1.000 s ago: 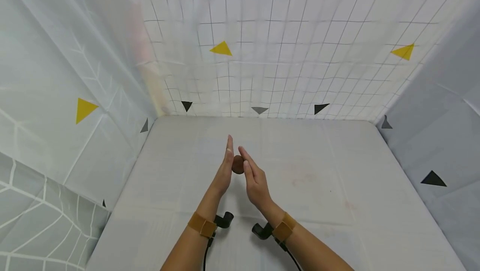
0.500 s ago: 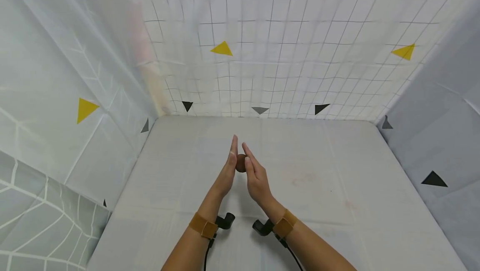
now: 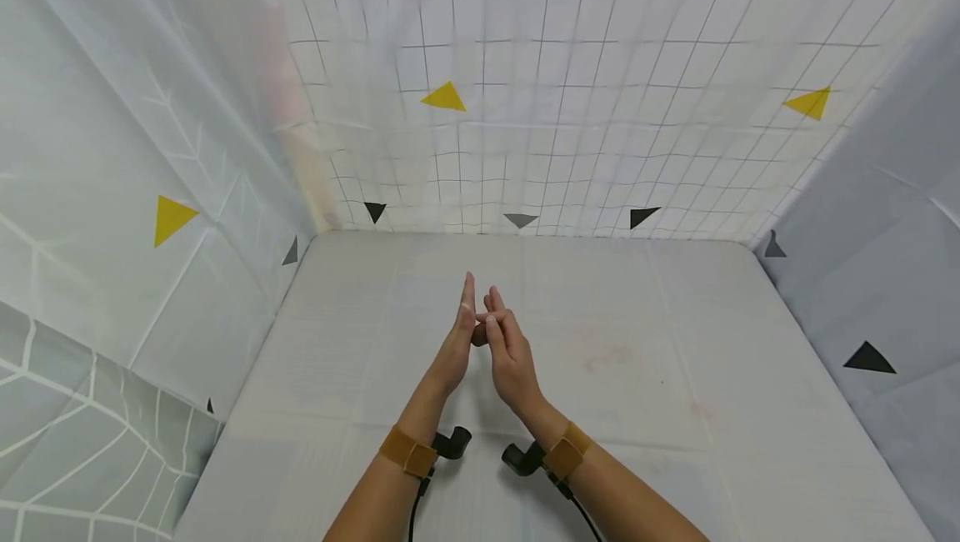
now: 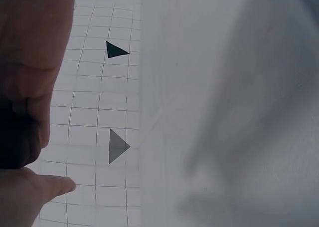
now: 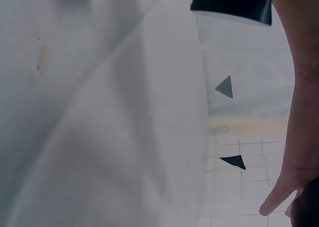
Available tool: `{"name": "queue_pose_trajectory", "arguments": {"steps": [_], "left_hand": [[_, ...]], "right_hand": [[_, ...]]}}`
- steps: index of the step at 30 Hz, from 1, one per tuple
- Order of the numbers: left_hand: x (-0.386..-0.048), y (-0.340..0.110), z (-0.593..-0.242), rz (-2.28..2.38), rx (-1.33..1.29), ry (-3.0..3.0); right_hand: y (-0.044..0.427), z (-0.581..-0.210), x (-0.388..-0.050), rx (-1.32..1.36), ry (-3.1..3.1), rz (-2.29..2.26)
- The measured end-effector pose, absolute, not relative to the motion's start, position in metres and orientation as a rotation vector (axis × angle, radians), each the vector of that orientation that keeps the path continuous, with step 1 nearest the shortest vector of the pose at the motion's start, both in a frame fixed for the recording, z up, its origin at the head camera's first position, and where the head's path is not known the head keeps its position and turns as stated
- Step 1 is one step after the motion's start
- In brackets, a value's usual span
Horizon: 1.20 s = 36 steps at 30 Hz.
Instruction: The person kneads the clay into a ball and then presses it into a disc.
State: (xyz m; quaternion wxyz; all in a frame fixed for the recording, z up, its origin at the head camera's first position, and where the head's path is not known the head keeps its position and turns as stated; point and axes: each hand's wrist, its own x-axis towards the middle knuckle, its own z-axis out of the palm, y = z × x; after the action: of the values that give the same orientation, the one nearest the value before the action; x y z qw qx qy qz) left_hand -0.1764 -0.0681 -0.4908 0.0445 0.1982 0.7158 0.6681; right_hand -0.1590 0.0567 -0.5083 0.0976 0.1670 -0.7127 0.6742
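A small brown ball [image 3: 479, 337] sits between the two hands above the white table, partly covered by fingers. My left hand [image 3: 453, 352] stands on edge with its fingers straight, its palm side against the ball. From the other side my right hand [image 3: 514, 365] holds the ball, the index finger bent across its top and the thumb beside it. At the edge of the left wrist view the ball [image 4: 15, 142] shows only as a dark shape. The right wrist view catches a dark bit of the ball [image 5: 310, 207] near the fingers.
White sheeting [image 3: 600, 434] covers the table. A gridded curtain [image 3: 555, 133] with yellow, grey and black triangles hangs behind it. Side curtains [image 3: 877, 275] close in left and right. Each wrist carries a brown strap [image 3: 407, 451] with a black camera and a cable.
Both hands first shifted slightly right with the ball. The right index finger has since bent over the ball, covering its top, while the left hand stays nearly still.
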Motion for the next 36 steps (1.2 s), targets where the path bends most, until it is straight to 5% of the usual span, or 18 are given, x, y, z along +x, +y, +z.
{"name": "queue_pose_trajectory", "arguments": {"steps": [23, 36], "left_hand": [[-0.174, -0.062, -0.496, 2.009, 0.699, 2.194], [-0.178, -0.07, -0.495, 2.065, 0.56, 2.26]], "right_hand": [[0.055, -0.469, -0.147, 0.609, -2.183, 1.996], [0.052, -0.508, -0.152, 0.586, -2.224, 1.978]]}}
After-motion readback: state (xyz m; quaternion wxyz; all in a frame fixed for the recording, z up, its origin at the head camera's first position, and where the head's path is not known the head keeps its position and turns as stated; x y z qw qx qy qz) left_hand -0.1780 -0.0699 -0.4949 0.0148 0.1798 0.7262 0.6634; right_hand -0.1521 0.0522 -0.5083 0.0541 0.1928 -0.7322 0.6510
